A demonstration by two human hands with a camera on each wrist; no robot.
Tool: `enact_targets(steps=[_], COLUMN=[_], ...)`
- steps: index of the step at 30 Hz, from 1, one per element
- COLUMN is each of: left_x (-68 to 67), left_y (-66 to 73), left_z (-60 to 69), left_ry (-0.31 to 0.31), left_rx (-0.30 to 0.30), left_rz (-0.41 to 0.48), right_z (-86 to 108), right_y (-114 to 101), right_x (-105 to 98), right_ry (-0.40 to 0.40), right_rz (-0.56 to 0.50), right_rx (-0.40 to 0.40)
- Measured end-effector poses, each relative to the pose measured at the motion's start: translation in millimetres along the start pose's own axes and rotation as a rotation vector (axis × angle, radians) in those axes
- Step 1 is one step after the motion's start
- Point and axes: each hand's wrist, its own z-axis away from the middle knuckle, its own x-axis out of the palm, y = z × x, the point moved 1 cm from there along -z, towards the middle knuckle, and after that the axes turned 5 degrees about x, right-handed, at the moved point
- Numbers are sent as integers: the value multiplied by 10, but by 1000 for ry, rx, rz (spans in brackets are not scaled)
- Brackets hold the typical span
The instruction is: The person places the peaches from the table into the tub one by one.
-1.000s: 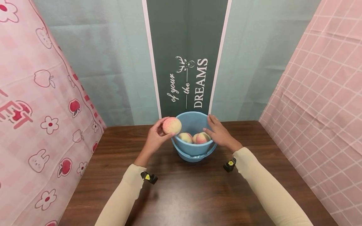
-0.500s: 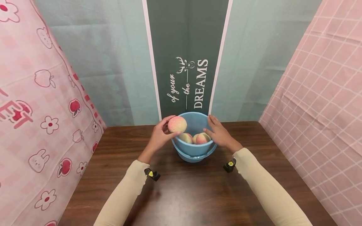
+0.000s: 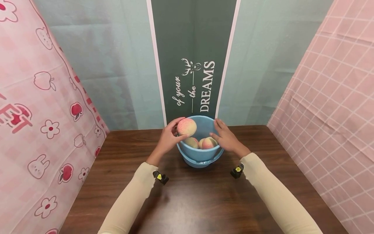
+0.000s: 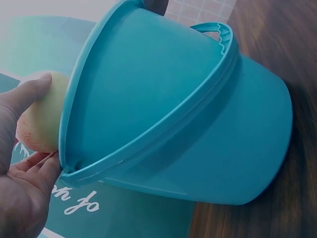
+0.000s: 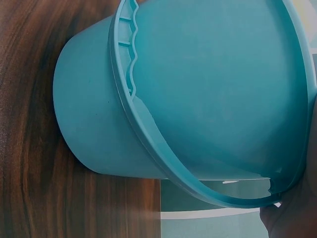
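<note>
Between the thumb and fingers of my left hand (image 3: 169, 136) is a pink and yellow peach (image 3: 187, 127), held at the left rim of a light blue bucket (image 3: 200, 157). The left wrist view shows the peach (image 4: 44, 116) beside the rim, with the thumb across it. My right hand (image 3: 227, 138) grips the bucket's right rim, thumb over the inner side. Inside the bucket lie more peaches (image 3: 208, 143), partly hidden by its front wall. In the right wrist view only a dark edge of the right hand (image 5: 292, 210) shows at the rim.
The bucket stands near the back edge of a dark wooden table (image 3: 190, 201), its handle (image 3: 201, 161) hanging down in front. A grey-green cloth with lettering (image 3: 193, 39) hangs behind. Pink patterned cloths (image 3: 330, 107) flank both sides.
My left hand has moved right with the peach, from outside the bucket's left rim to over its left opening. The right hand and the bucket have stayed in place.
</note>
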Motion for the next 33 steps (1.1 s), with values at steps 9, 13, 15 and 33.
enact_targets(steps=[9,13,15,33], left_x=[70,87,95,-21], left_y=[9,15,13,34], left_z=[-50,-49,-50,-70], left_ry=[4,-1,-1,-4], left_rx=[-21,-17,-16,19], left_rz=[-23,-23,-9,77], right_z=[26,37,42,21], right_y=[-18,-29,-28,-20], right_x=[14,12,11,-15], right_ry=[1,-2,-2,-8], right_rz=[6,0,0,-13], right_rx=[1,8,7,-3])
